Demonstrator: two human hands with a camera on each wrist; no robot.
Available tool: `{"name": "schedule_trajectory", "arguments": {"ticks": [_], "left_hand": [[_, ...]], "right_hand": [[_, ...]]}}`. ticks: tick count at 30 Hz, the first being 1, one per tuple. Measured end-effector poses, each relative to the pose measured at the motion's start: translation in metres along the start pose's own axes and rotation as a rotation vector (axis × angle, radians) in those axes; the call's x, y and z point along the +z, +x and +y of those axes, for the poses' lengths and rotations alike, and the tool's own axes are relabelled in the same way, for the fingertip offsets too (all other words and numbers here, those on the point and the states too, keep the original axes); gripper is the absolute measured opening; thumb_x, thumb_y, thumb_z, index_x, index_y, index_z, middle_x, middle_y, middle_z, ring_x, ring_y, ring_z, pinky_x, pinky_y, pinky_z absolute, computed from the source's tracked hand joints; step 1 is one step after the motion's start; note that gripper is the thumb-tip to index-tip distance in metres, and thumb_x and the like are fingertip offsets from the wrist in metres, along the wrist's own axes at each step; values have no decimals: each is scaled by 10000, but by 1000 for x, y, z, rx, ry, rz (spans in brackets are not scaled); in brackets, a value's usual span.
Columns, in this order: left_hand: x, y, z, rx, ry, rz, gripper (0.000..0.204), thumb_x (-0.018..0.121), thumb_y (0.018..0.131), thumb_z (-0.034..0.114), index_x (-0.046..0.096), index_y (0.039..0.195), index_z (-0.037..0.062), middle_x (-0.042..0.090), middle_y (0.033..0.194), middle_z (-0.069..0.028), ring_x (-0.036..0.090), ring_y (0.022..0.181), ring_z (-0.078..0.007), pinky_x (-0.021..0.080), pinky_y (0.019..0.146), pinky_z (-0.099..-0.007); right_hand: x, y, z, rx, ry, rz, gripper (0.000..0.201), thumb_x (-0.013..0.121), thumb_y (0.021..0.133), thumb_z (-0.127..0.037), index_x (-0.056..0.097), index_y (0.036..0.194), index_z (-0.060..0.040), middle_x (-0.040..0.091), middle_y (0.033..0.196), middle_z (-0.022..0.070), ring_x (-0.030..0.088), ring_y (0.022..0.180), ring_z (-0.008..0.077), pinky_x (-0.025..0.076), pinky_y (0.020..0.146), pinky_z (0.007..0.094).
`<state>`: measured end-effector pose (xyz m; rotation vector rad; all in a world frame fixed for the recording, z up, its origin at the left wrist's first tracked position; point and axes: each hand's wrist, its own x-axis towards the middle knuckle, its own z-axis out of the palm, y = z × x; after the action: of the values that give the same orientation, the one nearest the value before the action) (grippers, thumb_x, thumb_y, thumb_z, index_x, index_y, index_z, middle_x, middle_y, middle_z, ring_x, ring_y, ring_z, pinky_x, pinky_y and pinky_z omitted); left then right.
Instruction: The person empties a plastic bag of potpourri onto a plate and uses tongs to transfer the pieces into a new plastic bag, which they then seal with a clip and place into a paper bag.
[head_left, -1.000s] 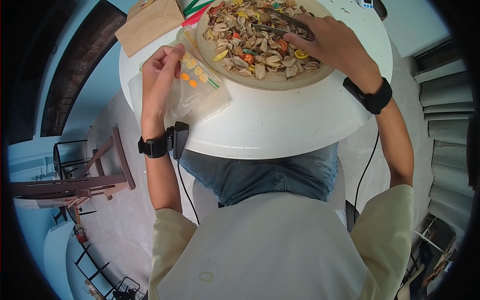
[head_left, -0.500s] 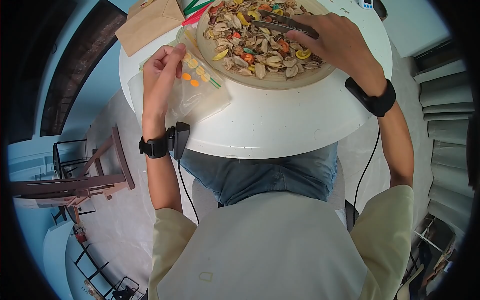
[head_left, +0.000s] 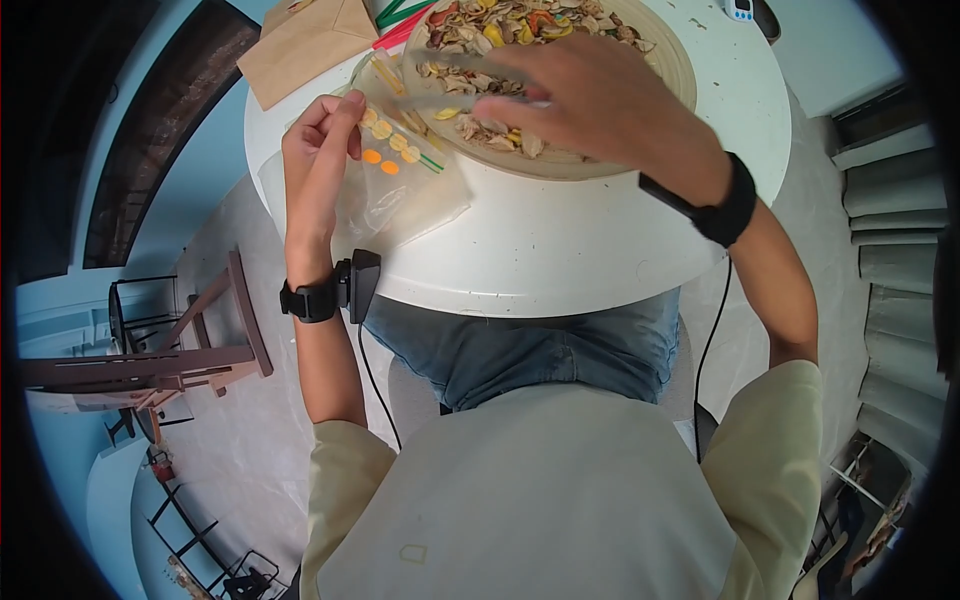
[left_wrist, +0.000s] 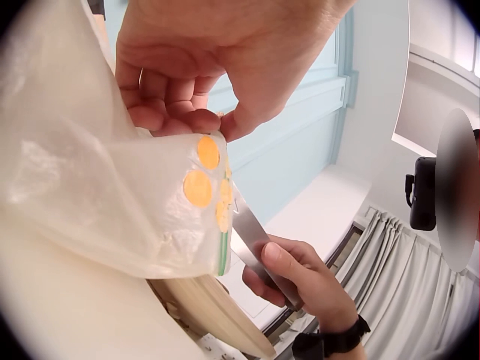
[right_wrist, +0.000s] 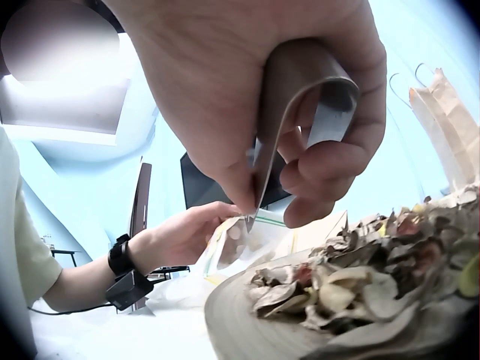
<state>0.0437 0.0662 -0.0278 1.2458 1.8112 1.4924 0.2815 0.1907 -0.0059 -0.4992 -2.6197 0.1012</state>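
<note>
Left hand (head_left: 322,150): thumb and fingertips pinching the upper edge of the clear plastic bag (head_left: 395,205), at the mouth end. Bag hangs off the pinch, body below and beside the fingers, lower part over the white table (head_left: 560,255). Round yellow and orange marks (left_wrist: 198,187) on the bag near the grip, green zip line (head_left: 431,163) along its mouth.

Right hand (head_left: 625,105): curled round the metal tongs (right_wrist: 281,82), thumb on one arm, fingers by the other, bend of the tongs up against the palm. Tongs reach out past the fingertips toward the bag mouth, tip end right by the left hand's pinch in the right wrist view. Blurred in the head view; can't tell if the tips hold anything.

Dried pieces (head_left: 470,38), mixed brown, pale, yellow and red, lie in the round tray (head_left: 681,75), below and partly behind the right hand in the head view. Tray sits just beside the bag.

Brown paper bag (head_left: 308,48) beyond the left hand, red strips (head_left: 400,32) and green strips (head_left: 404,13) between it and the tray. Small white-and-blue device (head_left: 740,10) near the table's far edge, black band on each wrist
</note>
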Motion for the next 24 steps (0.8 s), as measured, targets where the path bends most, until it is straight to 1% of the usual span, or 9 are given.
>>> {"name": "schedule_trajectory", "arguments": {"ticks": [1, 2, 4, 5, 8, 10, 14, 16, 24], "left_hand": [[-1, 0, 0, 7, -5, -6, 294, 642, 912, 299, 602, 738, 65, 489, 607, 50, 421, 572, -40, 333, 569, -199], [-1, -1, 0, 5, -7, -1, 294, 642, 912, 299, 602, 738, 65, 489, 607, 50, 421, 572, -40, 333, 569, -199], [1, -1, 1, 11, -18, -13, 286, 640, 914, 289, 602, 743, 63, 491, 617, 52, 419, 574, -37, 334, 566, -195], [1, -1, 1, 10, -21, -9, 286, 640, 914, 289, 602, 743, 63, 491, 617, 52, 419, 574, -37, 334, 566, -195], [3, 0, -2, 4, -35, -28, 273, 638, 917, 274, 601, 752, 59, 493, 628, 53, 416, 578, -35, 330, 562, -191], [3, 0, -4, 6, -54, -39, 267, 637, 918, 268, 600, 759, 58, 491, 630, 54, 412, 580, -33, 324, 560, -191], [6, 0, -1, 5, -47, -48, 262, 636, 920, 262, 597, 759, 60, 490, 631, 55, 411, 581, -33, 319, 559, -191], [6, 0, 0, -3, -42, -38, 266, 639, 917, 267, 595, 753, 63, 487, 625, 55, 409, 579, -34, 315, 560, -192], [7, -1, 2, 1, -13, -33, 275, 642, 912, 272, 584, 730, 73, 489, 608, 54, 409, 571, -35, 315, 561, -198]], "right_hand": [[-3, -3, 4, 28, 8, 64, 454, 599, 890, -487, 696, 997, -56, 656, 747, 133, 655, 722, 297, 508, 639, 408], [-11, -5, 8, 23, 8, 61, 454, 599, 890, -487, 696, 997, -56, 656, 747, 133, 655, 722, 297, 508, 639, 408], [-28, -12, 20, 188, -75, -59, 531, 577, 916, -492, 633, 1201, -47, 676, 743, 141, 669, 694, 272, 493, 663, 362], [-29, -20, 29, 184, -76, -63, 531, 577, 916, -492, 633, 1201, -47, 676, 743, 141, 669, 694, 272, 493, 663, 362], [-29, -44, 51, 336, -30, 23, 523, 581, 901, -517, 671, 1057, -26, 655, 756, 156, 645, 707, 310, 503, 646, 415], [-31, -54, 54, 453, 25, -112, 559, 565, 914, -526, 647, 1117, -12, 657, 768, 164, 638, 717, 315, 503, 660, 407], [-28, -56, 30, 438, 25, -123, 536, 564, 922, -501, 649, 1131, -15, 652, 759, 163, 623, 724, 313, 493, 664, 409], [-23, -54, 20, 314, -42, -91, 508, 569, 921, -485, 662, 1105, -20, 641, 734, 168, 613, 724, 300, 486, 661, 406], [-12, -53, 30, 161, -125, 38, 416, 608, 903, -430, 695, 1040, -47, 634, 703, 125, 612, 709, 280, 479, 639, 395]]}}
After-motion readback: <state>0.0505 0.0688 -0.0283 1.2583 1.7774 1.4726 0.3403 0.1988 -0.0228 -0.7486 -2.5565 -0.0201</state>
